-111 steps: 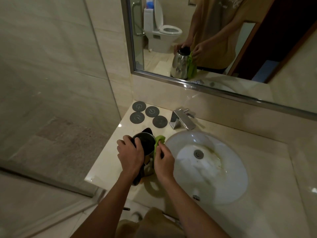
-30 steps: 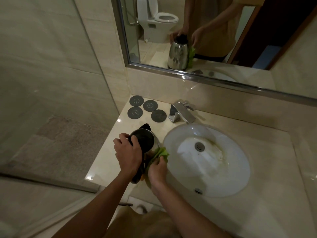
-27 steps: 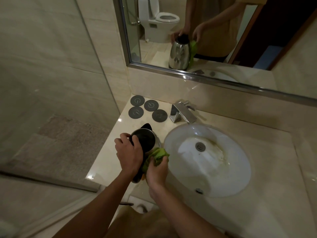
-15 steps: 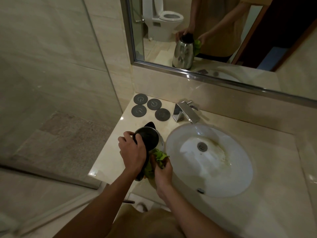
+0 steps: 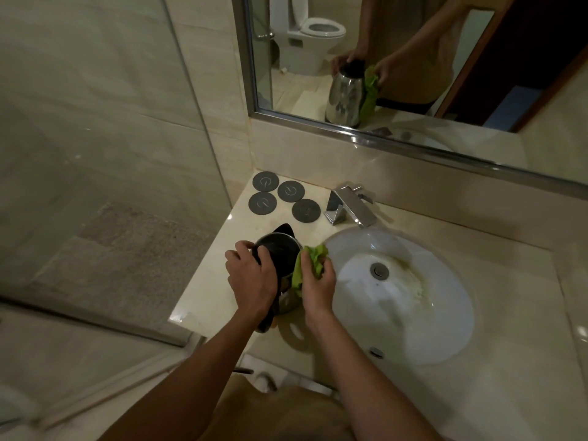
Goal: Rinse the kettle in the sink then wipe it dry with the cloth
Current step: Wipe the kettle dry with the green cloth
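1. We are standing at a bathroom counter point(image 5: 203, 300), and the kettle point(image 5: 281, 253) is standing upright on it, just left of the sink point(image 5: 445, 313).
2. The lid of the kettle is standing open, so we are looking down into the dark inside.
3. Our left hand point(image 5: 251, 281) is gripping the kettle at the top of its black handle, with the fingers curled around it.
4. Our right hand point(image 5: 318, 288) is holding the green cloth point(image 5: 310, 265) bunched in its curled fingers and is pressing it against the right side of the kettle.
5. Part of the cloth is hanging down along the metal wall of the kettle.
6. The sink is showing brown stains around the drain point(image 5: 379, 270).
7. The faucet point(image 5: 350, 208) is sitting behind the sink, and four dark round coasters point(image 5: 288, 202) are lying on the counter to its left.
8. The mirror point(image 5: 413, 58) above is showing the kettle, the cloth and both hands, and also a toilet point(image 5: 310, 30) behind us.
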A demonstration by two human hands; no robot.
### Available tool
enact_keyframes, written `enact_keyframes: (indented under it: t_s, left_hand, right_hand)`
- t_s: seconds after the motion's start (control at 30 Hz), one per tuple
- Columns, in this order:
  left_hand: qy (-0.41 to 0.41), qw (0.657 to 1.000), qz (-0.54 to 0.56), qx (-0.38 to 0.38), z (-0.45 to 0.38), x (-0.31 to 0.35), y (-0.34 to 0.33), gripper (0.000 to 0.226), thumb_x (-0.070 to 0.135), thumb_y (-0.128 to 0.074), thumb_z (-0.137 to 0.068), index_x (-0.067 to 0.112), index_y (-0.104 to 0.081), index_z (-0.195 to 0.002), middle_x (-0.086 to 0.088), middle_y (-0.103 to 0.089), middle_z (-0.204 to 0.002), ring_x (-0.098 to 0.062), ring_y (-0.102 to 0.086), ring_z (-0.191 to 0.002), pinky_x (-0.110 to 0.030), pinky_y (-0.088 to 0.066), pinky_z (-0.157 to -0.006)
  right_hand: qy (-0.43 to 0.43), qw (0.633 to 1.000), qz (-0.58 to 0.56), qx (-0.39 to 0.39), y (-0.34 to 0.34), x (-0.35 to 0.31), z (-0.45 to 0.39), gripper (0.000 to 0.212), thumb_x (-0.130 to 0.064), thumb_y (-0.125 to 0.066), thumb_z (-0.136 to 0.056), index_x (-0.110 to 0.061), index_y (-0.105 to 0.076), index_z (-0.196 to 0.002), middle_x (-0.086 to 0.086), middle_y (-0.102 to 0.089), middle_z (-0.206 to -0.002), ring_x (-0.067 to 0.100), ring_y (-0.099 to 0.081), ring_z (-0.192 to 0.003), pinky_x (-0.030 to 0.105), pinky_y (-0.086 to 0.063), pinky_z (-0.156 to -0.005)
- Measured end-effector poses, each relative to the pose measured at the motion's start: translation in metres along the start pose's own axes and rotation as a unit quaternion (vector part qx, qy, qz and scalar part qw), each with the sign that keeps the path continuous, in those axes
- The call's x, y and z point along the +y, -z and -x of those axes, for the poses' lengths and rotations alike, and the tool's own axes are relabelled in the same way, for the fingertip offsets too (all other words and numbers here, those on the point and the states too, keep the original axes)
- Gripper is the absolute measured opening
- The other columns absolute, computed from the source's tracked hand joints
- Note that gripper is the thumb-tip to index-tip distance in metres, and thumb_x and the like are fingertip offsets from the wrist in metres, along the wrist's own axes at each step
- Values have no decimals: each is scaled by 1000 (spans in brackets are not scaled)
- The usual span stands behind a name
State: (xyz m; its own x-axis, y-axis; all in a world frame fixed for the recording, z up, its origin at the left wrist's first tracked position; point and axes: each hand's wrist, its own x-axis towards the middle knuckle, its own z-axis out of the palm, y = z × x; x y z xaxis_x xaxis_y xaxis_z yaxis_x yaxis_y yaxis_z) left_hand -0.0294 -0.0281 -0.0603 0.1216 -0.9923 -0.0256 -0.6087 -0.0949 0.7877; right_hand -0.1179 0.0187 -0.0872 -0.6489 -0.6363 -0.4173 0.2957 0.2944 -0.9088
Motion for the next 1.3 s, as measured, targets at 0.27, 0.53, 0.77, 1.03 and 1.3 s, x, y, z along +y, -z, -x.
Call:
enact_keyframes:
  t_s: [0.27, 0.53, 0.77, 1.03, 1.3]
  left_hand:
    - [-1, 1000, -6, -5, -1, 0, 0, 21, 40, -34, -93, 23, -40, -103, -3, -40, -105, -26, -47, -97, -51, -47, -85]
    - [-3, 1000, -6, -9, 0, 3, 0, 21, 37, -36, -95, 20, -42, -106, -2, -42, -104, -25, -46, -99, -46, -44, -84]
    - [-4, 1000, -2, -10, 0, 4, 2, 20, 35, -38, -95, 20, -43, -106, -5, -50, -104, -24, -47, -100, -51, -47, -86]
    - [-4, 1000, 2, -5, 1, 3, 1, 18, 35, -38, -94, 21, -43, -103, -4, -50, -102, -22, -45, -98, -51, -47, -86]
    - [3, 1000, 2, -6, 1, 4, 1, 18, 36, -37, -94, 21, -43, -103, -3, -51, -102, -22, -46, -98, -51, -47, -85]
  right_hand:
    - [-49, 996, 61, 47, 7, 16, -1, 28, -42, -46, -102, -18, -54, -112, 4, -59, -110, 23, -58, -101, 38, -50, -88]
    - [-132, 988, 71, 41, -3, 52, 21, 39, -25, -40, -105, -24, -43, -144, 5, -55, -140, 30, -55, -126, 52, -46, -107]
    - [-267, 956, -120, 18, -9, 70, 13, 50, -42, -40, -91, -16, -57, -130, 22, -68, -116, 40, -67, -104, 48, -55, -84]
    - [-181, 980, -73, 32, -20, 44, 47, 25, -8, -57, -92, -24, -60, -111, 7, -69, -112, 25, -69, -99, 48, -59, -88]
    - [-239, 968, -74, -29, -20, 39, 49, 23, -19, -46, -101, -26, -42, -122, 19, -58, -130, 34, -61, -110, 52, -51, -99]
